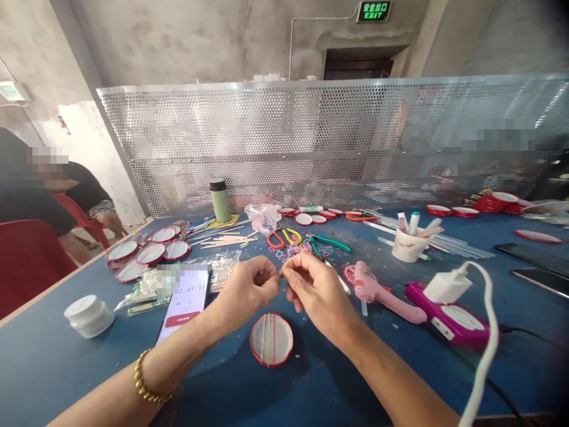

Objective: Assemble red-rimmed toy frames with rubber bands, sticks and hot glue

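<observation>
My left hand [244, 287] and my right hand [317, 293] meet above the middle of the table, fingers pinched together. Whatever lies between the fingertips is too small to make out. Just below them a round jar lid [280, 347] with a red rim lies flat, thin bands in white, yellow and red stretched across it. Beyond the fingers is a pile of small coloured rubber bands [302, 248]. Close to it lie orange-handled scissors [276, 239] and teal-handled pliers [332, 243]. Left of my left hand a phone [189, 302] shows a running timer.
Red-rimmed lids [151, 253] cluster at the left, by a white jar [89, 317]. On the right are a pink glue gun [377, 296], a purple power strip [448, 323] with a white cable, and a paper cup [406, 247] of markers. A perforated metal screen [267, 142] stands behind.
</observation>
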A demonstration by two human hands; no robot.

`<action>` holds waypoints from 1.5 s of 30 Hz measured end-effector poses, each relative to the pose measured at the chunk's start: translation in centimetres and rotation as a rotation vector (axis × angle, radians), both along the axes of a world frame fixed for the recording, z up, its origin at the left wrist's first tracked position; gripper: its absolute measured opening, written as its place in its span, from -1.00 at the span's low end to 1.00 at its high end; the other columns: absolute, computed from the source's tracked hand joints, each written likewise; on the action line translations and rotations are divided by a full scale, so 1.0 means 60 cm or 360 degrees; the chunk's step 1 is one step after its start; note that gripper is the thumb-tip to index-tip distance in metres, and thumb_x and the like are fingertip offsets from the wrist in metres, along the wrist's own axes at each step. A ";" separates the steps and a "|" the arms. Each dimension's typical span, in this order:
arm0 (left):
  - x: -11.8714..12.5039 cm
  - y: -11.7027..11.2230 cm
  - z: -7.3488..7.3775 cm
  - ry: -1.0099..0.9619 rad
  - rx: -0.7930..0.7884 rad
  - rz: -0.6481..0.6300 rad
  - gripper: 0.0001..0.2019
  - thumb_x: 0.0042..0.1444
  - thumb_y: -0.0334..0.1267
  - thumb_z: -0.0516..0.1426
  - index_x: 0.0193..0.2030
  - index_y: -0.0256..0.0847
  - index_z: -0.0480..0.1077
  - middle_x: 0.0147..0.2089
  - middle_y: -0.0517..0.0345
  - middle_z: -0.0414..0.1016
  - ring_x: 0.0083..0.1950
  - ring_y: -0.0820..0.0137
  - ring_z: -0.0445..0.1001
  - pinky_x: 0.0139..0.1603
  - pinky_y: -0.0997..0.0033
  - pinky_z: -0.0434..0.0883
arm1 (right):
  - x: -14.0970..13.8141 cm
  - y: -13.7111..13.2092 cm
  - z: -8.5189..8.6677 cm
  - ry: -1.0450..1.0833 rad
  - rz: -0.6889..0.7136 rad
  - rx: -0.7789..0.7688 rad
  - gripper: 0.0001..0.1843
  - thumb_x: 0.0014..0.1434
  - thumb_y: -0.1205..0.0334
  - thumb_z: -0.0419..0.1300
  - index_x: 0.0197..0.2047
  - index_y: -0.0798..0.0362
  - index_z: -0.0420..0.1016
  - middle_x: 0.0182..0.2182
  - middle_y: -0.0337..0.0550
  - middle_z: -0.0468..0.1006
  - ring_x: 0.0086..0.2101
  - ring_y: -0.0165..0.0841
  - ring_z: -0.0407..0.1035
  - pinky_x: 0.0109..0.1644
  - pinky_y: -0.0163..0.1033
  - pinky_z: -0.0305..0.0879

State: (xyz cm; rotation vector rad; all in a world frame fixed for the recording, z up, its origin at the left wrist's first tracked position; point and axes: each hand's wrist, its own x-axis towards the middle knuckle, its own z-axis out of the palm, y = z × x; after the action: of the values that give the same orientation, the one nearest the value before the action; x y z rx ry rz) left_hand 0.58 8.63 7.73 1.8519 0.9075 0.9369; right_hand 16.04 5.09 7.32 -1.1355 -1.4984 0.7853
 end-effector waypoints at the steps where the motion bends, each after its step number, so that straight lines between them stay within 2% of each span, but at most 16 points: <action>1: 0.000 -0.002 -0.001 0.0019 0.0025 0.0020 -0.92 0.03 -0.34 0.08 -0.46 -0.25 0.29 -0.61 0.33 0.25 -0.56 0.57 0.18 -0.53 0.56 0.13 | -0.001 0.001 -0.001 0.0074 0.0037 -0.0041 -0.79 0.23 0.09 0.14 -0.30 0.07 0.36 -0.64 -0.38 0.35 -0.69 -0.53 0.19 -0.62 -0.42 0.13; 5: -0.001 -0.004 -0.006 0.0087 0.0129 0.0088 -0.92 0.02 -0.33 0.07 -0.46 -0.24 0.29 -0.60 0.33 0.22 -0.55 0.56 0.16 -0.53 0.54 0.07 | -0.003 0.000 0.001 0.0409 0.0168 -0.0182 -0.76 0.13 0.10 0.25 -0.27 0.08 0.37 -0.58 -0.40 0.34 -0.70 -0.58 0.11 -0.67 -0.44 0.03; 8: -0.002 -0.004 -0.004 0.0147 0.0180 0.0078 -0.91 0.05 -0.34 0.04 -0.46 -0.24 0.29 -0.60 0.33 0.21 -0.54 0.54 0.16 -0.52 0.53 0.05 | 0.000 -0.004 0.003 0.0625 0.0407 -0.0273 -0.76 0.12 0.13 0.29 -0.23 0.08 0.39 -0.55 -0.40 0.34 -0.70 -0.60 0.12 -0.66 -0.44 0.03; 12: -0.007 -0.007 0.007 0.0229 0.0337 0.0090 -0.87 0.09 -0.36 0.00 -0.46 -0.22 0.27 -0.55 0.31 0.20 -0.50 0.52 0.15 -0.48 0.50 0.08 | 0.004 -0.006 0.004 0.0740 0.0550 -0.0379 -0.79 0.15 0.16 0.27 -0.21 0.08 0.39 -0.48 -0.34 0.43 -0.73 -0.64 0.12 -0.69 -0.46 -0.04; 18: -0.023 -0.002 0.019 0.0282 0.0922 0.0312 -0.87 0.12 -0.45 -0.02 -0.43 -0.21 0.22 -0.45 0.25 0.21 -0.40 0.48 0.16 -0.36 0.46 0.15 | 0.013 -0.004 0.007 0.0675 0.0653 -0.0482 -0.81 0.20 0.15 0.22 -0.21 0.10 0.40 -0.45 -0.19 0.58 -0.77 -0.66 0.05 -0.70 -0.45 -0.14; 22: -0.034 0.004 0.027 0.0274 0.1007 0.0401 -0.87 0.15 -0.45 -0.03 -0.40 -0.21 0.24 -0.41 0.21 0.27 -0.39 0.46 0.18 -0.34 0.44 0.18 | 0.020 -0.009 0.010 0.0422 0.0855 -0.0514 -0.81 0.22 0.16 0.20 -0.24 0.14 0.46 -0.42 -0.12 0.62 -0.75 -0.66 0.06 -0.70 -0.45 -0.19; 25: -0.036 0.001 0.033 0.0272 0.0996 0.0403 -0.87 0.14 -0.45 -0.01 -0.39 -0.20 0.26 -0.42 0.21 0.29 -0.39 0.47 0.20 -0.33 0.44 0.19 | 0.020 -0.014 0.012 0.0270 0.0967 -0.0558 -0.80 0.22 0.18 0.20 -0.21 0.15 0.52 -0.43 -0.14 0.61 -0.74 -0.66 0.03 -0.70 -0.45 -0.21; 28: -0.034 -0.004 0.035 0.0257 0.0950 0.0295 -0.88 0.14 -0.44 -0.01 -0.38 -0.21 0.28 -0.42 0.23 0.29 -0.40 0.48 0.21 -0.34 0.46 0.20 | 0.016 -0.016 0.012 0.0285 0.0929 -0.0530 -0.76 0.21 0.16 0.22 -0.12 0.12 0.57 -0.55 -0.26 0.54 -0.73 -0.64 -0.05 -0.69 -0.44 -0.22; 30: -0.033 -0.006 0.034 0.0232 0.0860 0.0211 -0.88 0.14 -0.43 0.00 -0.39 -0.21 0.28 -0.44 0.25 0.29 -0.42 0.50 0.22 -0.36 0.49 0.19 | 0.014 -0.016 0.011 0.0323 0.0852 -0.0421 -0.72 0.19 0.12 0.25 -0.10 0.09 0.59 -0.60 -0.30 0.49 -0.72 -0.62 -0.06 -0.68 -0.43 -0.20; 35: -0.026 -0.014 0.031 0.0142 0.0554 0.0040 -0.88 0.16 -0.36 0.04 -0.39 -0.21 0.35 -0.51 0.27 0.31 -0.47 0.51 0.23 -0.42 0.51 0.16 | 0.017 -0.012 0.007 0.0414 0.0667 -0.0044 -0.78 0.18 0.11 0.29 -0.17 0.02 0.65 -0.56 -0.25 0.52 -0.59 -0.53 0.17 -0.54 -0.38 0.06; 38: -0.023 -0.024 0.034 0.0091 0.0419 -0.0179 -0.83 0.24 -0.29 0.01 -0.36 -0.21 0.35 -0.48 0.23 0.39 -0.44 0.50 0.31 -0.40 0.51 0.22 | 0.020 -0.011 0.007 0.0449 0.0638 0.0025 -0.78 0.17 0.08 0.30 -0.17 -0.01 0.65 -0.54 -0.24 0.55 -0.55 -0.49 0.24 -0.50 -0.35 0.14; 39: -0.024 -0.029 0.034 0.0124 0.0415 -0.0215 -0.81 0.26 -0.27 -0.01 -0.34 -0.20 0.35 -0.45 0.21 0.42 -0.43 0.48 0.33 -0.38 0.50 0.24 | 0.021 -0.011 0.009 0.0444 0.0617 0.0029 -0.76 0.17 0.06 0.30 -0.17 0.00 0.64 -0.54 -0.24 0.55 -0.57 -0.49 0.24 -0.52 -0.35 0.14; 41: -0.030 -0.038 0.031 0.0311 0.0489 -0.0150 -0.82 0.27 -0.21 0.02 -0.29 -0.19 0.39 -0.37 0.16 0.46 -0.38 0.44 0.37 -0.35 0.47 0.27 | 0.024 -0.013 0.017 0.0402 0.0515 0.0030 -0.73 0.15 0.03 0.31 -0.19 0.03 0.63 -0.57 -0.25 0.54 -0.62 -0.50 0.23 -0.56 -0.36 0.12; 43: -0.041 -0.048 0.019 0.0588 0.0607 0.0007 -0.82 0.20 -0.14 0.12 -0.15 -0.16 0.43 -0.24 0.09 0.48 -0.28 0.36 0.42 -0.28 0.41 0.31 | 0.028 -0.016 0.027 0.0334 0.0380 0.0035 -0.71 0.12 0.00 0.32 -0.25 0.06 0.60 -0.60 -0.26 0.52 -0.65 -0.51 0.22 -0.59 -0.36 0.12; 45: -0.052 -0.058 0.001 0.0868 0.0661 0.0021 -0.69 0.13 -0.06 0.18 -0.04 -0.14 0.43 -0.10 0.01 0.46 -0.14 0.25 0.44 -0.14 0.31 0.35 | 0.033 -0.020 0.034 0.0256 0.0316 0.0008 -0.67 0.09 -0.04 0.34 -0.27 0.09 0.57 -0.61 -0.26 0.52 -0.68 -0.52 0.21 -0.60 -0.37 0.12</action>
State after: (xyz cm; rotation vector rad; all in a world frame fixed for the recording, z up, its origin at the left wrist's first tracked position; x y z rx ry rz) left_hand -2.56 5.18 7.79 2.5331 1.1023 0.6653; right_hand 17.99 3.86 9.37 -0.9062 -1.4905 0.9843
